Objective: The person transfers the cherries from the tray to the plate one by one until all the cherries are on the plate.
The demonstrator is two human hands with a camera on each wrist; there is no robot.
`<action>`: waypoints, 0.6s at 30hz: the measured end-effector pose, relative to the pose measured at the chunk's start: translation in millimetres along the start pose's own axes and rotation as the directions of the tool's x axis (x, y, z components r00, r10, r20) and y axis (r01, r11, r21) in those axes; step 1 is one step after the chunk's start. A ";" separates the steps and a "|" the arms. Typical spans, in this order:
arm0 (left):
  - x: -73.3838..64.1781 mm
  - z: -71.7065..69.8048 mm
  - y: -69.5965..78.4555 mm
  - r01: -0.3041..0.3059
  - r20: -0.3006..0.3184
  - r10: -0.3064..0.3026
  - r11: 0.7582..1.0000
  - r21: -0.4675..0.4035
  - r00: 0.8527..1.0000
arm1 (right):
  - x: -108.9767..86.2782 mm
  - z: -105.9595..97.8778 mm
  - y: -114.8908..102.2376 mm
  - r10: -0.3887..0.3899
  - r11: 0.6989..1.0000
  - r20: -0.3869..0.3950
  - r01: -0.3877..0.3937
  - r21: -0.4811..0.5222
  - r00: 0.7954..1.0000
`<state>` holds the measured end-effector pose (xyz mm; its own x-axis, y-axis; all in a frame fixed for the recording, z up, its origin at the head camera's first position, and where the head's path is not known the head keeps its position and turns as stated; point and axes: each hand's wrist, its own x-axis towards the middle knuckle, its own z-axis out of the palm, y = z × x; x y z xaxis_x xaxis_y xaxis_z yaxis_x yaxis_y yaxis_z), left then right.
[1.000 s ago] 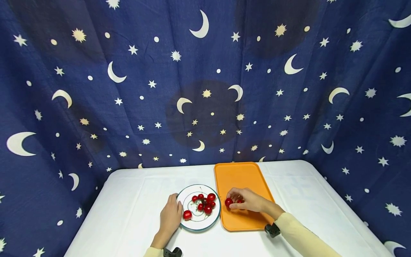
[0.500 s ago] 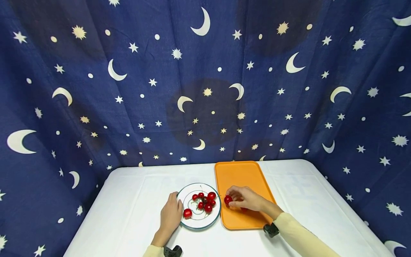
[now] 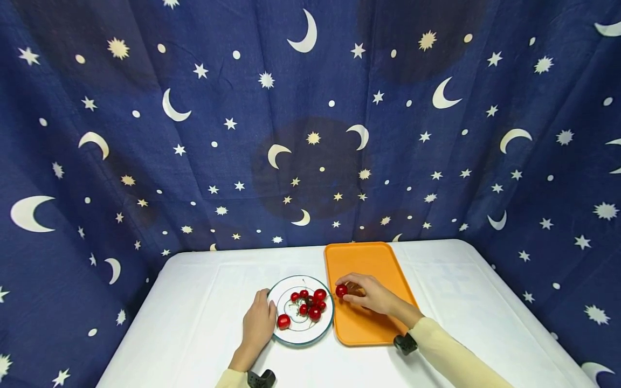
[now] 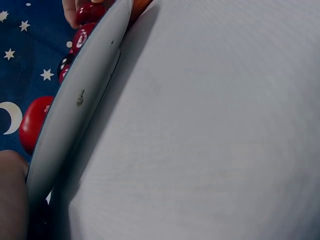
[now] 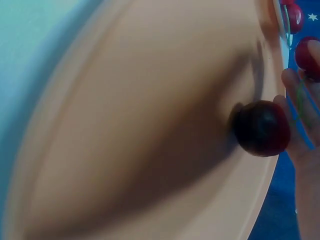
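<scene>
In the head view, my left hand (image 3: 259, 320) holds the left rim of a white plate (image 3: 286, 338) with a blue-green edge. Its thumb (image 4: 12, 185) lies at the rim in the left wrist view. Several red cherries (image 3: 314, 313) with thin stems are on the plate, and one larger cherry (image 3: 283, 322) sits apart near that thumb. My right hand (image 3: 371, 293) pinches a red cherry (image 3: 341, 291) over the left side of an orange tray (image 3: 361, 258). A green stem hangs from it in the right wrist view, where another dark cherry (image 5: 262, 127) rests on the tray.
Plate and tray lie side by side on a white-covered table (image 3: 204, 302), their edges close together. Behind and beside the table hangs a dark blue curtain (image 3: 218, 97) with moons and stars.
My right hand has lifted the cherry from the tray and moved it slightly left and away from me, nearer the plate. The left hand and plate have stayed put.
</scene>
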<state>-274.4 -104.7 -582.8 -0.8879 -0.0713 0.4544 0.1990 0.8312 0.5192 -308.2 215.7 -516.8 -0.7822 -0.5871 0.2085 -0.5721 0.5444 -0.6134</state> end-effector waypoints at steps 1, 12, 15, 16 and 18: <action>0.2 -0.4 0.1 0.000 0.001 0.000 1.000 0.000 1.000 | 0.6 0.0 -0.2 0.001 1.000 -0.001 -0.001 -0.009 1.000; 1.1 -0.1 -1.0 0.008 0.015 -0.008 1.000 0.000 1.000 | 9.6 1.5 -2.8 -0.037 0.998 -0.021 0.036 -0.044 0.999; 1.5 0.3 -1.6 0.009 0.020 -0.009 1.000 -0.003 1.000 | 11.4 2.7 -4.5 -0.040 0.998 -0.021 0.039 -0.047 0.999; 1.6 0.0 -1.5 0.008 0.020 -0.008 1.000 -0.004 1.000 | 12.1 3.4 -4.8 -0.044 0.998 -0.021 0.043 -0.049 0.999; 1.7 0.1 -2.0 0.008 0.019 -0.008 1.000 -0.006 1.000 | 13.4 4.7 -5.3 -0.048 0.998 -0.021 0.047 -0.046 0.999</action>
<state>-276.3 -106.4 -583.2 -0.8972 -0.0677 0.4364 0.1941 0.8272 0.5273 -314.5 202.1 -514.4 -0.7589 -0.5997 0.2539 -0.6190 0.5433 -0.5671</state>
